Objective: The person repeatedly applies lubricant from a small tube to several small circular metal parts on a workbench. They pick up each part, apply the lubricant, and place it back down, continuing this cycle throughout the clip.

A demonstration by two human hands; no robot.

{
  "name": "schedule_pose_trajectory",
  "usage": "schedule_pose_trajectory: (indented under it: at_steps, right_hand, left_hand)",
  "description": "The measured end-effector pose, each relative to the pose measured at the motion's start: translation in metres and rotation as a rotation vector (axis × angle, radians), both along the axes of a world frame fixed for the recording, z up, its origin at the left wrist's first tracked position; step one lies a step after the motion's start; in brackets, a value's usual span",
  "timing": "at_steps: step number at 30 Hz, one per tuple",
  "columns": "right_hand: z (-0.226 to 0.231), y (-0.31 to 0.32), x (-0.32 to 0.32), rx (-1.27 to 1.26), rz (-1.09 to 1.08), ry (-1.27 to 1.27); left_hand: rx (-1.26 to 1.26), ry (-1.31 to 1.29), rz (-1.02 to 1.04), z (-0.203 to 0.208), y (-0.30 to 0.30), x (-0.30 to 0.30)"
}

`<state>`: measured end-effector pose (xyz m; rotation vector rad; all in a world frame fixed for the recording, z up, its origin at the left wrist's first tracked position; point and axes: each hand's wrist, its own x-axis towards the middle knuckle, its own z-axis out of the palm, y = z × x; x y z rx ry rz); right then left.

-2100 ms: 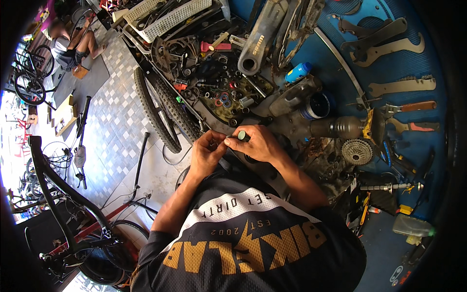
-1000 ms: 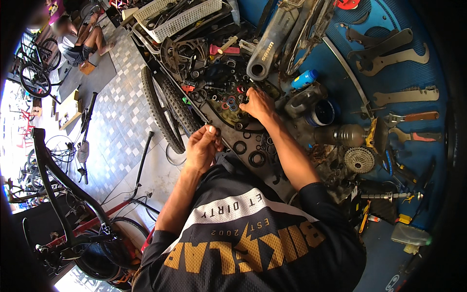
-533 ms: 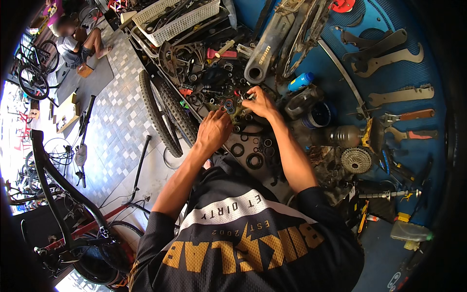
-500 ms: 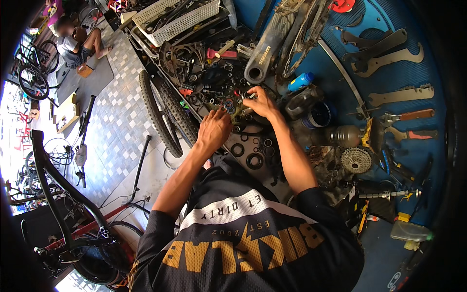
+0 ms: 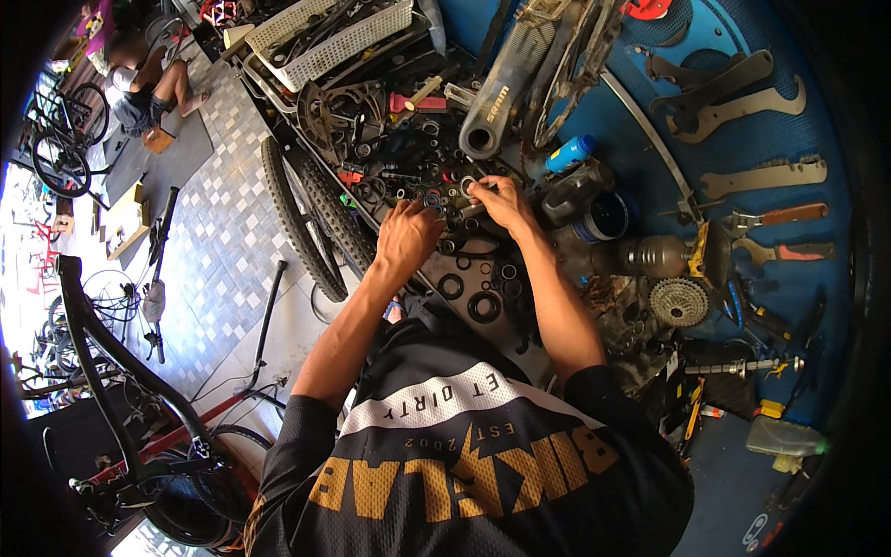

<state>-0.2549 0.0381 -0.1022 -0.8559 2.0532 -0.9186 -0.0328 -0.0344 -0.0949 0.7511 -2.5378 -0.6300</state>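
Note:
My right hand pinches a small silver ring between thumb and fingers, just above a heap of small bike parts. My left hand lies lower and to the left, back upward, its fingers curled down at the edge of the heap. By its fingertips are small bluish rings; whether they grip anything is hidden. Nearer to me, several loose black rings rest on the work surface. Beyond my right hand, a dark crank arm stands out above the clutter.
A blue bottle and an open tub stand to the right. Wrenches hang on the blue board, with a cassette below. A white basket sits at the far side. Tyres lean at left; a person sits beyond.
My right hand has drawn slightly lower, and the silver ring in its pinch shows more plainly. My left hand has shifted slightly up at the heap's edge, fingers still curled.

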Motion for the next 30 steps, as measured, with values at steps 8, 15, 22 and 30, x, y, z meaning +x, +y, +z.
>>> schedule_pose_trajectory:
  at_steps: [8, 15, 22, 30]
  right_hand:
    - [0.032, 0.008, 0.012, 0.05, 0.012, 0.2]
    - [0.067, 0.031, 0.044, -0.189, 0.256, -0.077]
    - [0.095, 0.046, 0.064, -0.31, 0.358, -0.153]
    - [0.132, 0.05, 0.086, -0.468, 0.27, 0.014]
  left_hand:
    - [0.33, 0.174, 0.145, 0.016, -0.008, 0.011]
    - [0.795, 0.295, 0.144, 0.027, 0.0, 0.027]
    - [1.428, 0.585, -0.019, 0.041, 0.016, 0.045]
    - [1.7, 0.917, -0.152, 0.047, 0.028, 0.06]
